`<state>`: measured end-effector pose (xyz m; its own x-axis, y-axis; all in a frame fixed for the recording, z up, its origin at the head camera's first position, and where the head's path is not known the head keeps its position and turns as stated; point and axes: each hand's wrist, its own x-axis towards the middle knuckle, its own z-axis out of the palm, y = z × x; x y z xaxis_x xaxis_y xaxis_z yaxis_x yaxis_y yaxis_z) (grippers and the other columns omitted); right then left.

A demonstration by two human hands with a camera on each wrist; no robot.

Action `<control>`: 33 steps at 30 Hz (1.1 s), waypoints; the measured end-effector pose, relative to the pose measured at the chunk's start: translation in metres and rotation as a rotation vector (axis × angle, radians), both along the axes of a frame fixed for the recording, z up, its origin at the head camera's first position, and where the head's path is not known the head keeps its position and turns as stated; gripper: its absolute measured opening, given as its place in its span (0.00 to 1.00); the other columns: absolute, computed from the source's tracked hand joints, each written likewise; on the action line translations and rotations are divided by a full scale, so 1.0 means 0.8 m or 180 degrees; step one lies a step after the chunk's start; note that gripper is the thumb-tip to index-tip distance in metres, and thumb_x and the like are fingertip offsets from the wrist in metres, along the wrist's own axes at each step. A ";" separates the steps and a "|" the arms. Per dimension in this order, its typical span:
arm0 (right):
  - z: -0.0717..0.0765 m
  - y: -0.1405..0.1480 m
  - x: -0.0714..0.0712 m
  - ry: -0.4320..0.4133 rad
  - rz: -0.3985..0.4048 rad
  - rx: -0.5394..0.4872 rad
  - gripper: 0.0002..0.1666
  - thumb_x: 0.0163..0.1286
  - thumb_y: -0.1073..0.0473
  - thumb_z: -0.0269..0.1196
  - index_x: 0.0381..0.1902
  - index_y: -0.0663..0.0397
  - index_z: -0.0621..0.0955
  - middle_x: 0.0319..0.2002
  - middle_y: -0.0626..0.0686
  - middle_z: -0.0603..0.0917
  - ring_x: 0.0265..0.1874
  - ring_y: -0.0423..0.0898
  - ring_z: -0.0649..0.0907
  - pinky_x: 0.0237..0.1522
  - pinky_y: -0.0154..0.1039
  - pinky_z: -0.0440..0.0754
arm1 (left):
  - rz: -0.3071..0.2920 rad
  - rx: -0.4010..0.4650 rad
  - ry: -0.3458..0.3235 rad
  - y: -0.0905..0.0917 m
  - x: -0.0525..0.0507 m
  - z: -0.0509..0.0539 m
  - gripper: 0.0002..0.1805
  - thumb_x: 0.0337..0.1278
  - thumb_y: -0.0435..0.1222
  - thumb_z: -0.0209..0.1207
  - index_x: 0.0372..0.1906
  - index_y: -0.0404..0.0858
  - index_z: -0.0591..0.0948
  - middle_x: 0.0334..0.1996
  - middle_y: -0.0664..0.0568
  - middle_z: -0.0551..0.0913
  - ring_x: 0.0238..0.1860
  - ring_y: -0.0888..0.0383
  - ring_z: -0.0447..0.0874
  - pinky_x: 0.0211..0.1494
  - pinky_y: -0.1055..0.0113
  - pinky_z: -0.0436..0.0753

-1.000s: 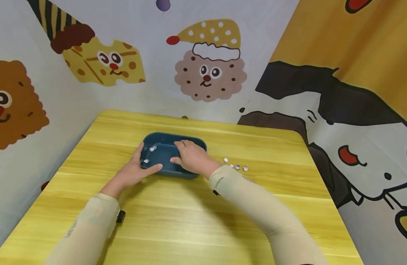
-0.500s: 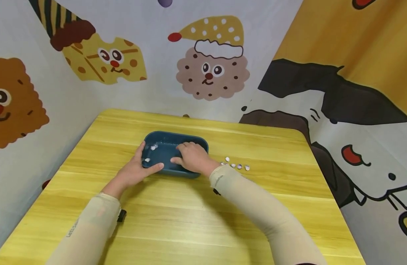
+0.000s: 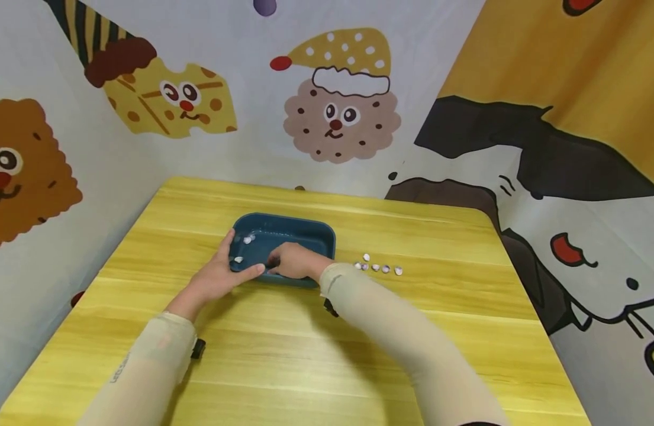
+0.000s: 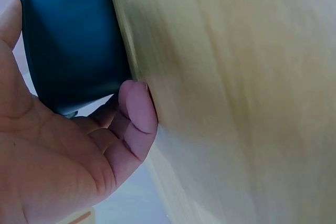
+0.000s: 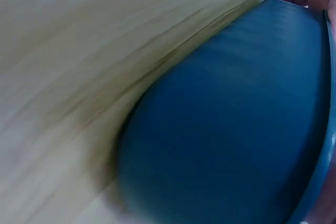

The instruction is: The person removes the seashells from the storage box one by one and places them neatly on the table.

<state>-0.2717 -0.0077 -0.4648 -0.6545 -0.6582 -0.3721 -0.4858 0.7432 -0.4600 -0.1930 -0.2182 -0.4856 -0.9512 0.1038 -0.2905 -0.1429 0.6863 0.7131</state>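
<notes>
A dark blue rectangular tray with rounded corners sits on the wooden table. My left hand grips its left end, thumb over the near rim; in the left wrist view, the curled fingers press against the tray's outside. My right hand reaches down into the tray near the front wall, fingers bent, their tips partly hidden. Whether they pinch anything is not visible. Inside at the left lie a few small whitish pieces. In the right wrist view the tray wall hides my right fingers.
Several small white-and-purple pieces lie on the table just right of the tray. Behind the table hangs a cloth printed with cartoon food and an animal.
My right hand has moved left and toward me inside the tray, its fingers now bent down by the front wall. My left hand keeps its hold on the tray's left end.
</notes>
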 end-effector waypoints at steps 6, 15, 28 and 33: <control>-0.005 -0.034 -0.011 -0.0408 -0.0083 -0.0278 0.26 0.82 0.52 0.62 0.74 0.46 0.80 0.74 0.49 0.80 0.77 0.49 0.75 0.77 0.46 0.74 | -0.0066 0.0162 0.0004 -0.001 -0.002 0.001 0.71 0.64 0.72 0.61 0.85 0.54 0.21 0.87 0.30 0.36 0.83 0.22 0.49 0.78 0.27 0.62; -0.022 -0.080 -0.017 0.0206 0.0179 -0.0213 0.13 0.79 0.53 0.67 0.56 0.40 0.92 0.57 0.41 0.92 0.62 0.41 0.86 0.63 0.35 0.83 | -0.0183 0.0369 0.0057 -0.004 0.000 0.001 0.71 0.67 0.64 0.64 0.85 0.49 0.21 0.87 0.29 0.34 0.84 0.26 0.50 0.78 0.33 0.67; -0.030 -0.072 -0.013 0.0440 0.0409 -0.0657 0.23 0.84 0.57 0.59 0.24 0.44 0.83 0.22 0.44 0.80 0.22 0.39 0.75 0.33 0.31 0.73 | -0.0312 0.0415 0.0030 -0.002 0.003 0.002 0.72 0.66 0.63 0.67 0.84 0.50 0.19 0.87 0.32 0.33 0.84 0.26 0.49 0.78 0.31 0.66; -0.012 -0.062 -0.008 0.0763 0.0438 -0.0514 0.16 0.83 0.55 0.61 0.32 0.41 0.87 0.30 0.40 0.84 0.29 0.35 0.78 0.38 0.29 0.76 | -0.0288 0.0268 0.0089 -0.007 0.002 0.002 0.70 0.69 0.65 0.63 0.84 0.49 0.19 0.87 0.31 0.34 0.84 0.24 0.49 0.78 0.29 0.63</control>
